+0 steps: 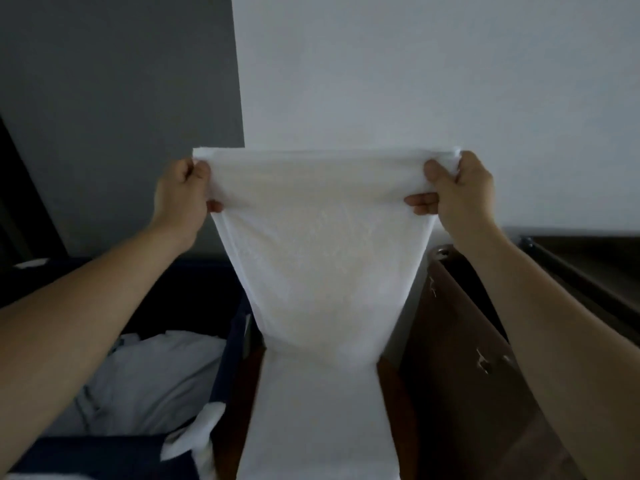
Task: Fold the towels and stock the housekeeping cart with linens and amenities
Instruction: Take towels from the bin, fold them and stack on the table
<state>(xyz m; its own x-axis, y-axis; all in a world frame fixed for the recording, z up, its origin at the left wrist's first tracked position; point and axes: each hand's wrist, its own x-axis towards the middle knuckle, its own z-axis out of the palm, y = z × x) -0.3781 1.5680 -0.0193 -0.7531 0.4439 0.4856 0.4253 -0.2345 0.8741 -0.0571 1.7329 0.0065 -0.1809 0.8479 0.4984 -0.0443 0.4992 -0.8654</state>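
We pinch the white towel's (pixel 318 258) top corners, left hand (pixel 181 199) and right hand (pixel 462 195) level, its length hanging straight below our grips.

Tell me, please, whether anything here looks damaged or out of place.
The brown panel on the right has pale chipped spots in its surface. A white cloth spills over the rim of the dark blue bin. The towel itself hangs evenly.

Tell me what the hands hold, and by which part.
Both the left hand and right hand pinch one white cloth towel at its two top corners, holding it up spread.
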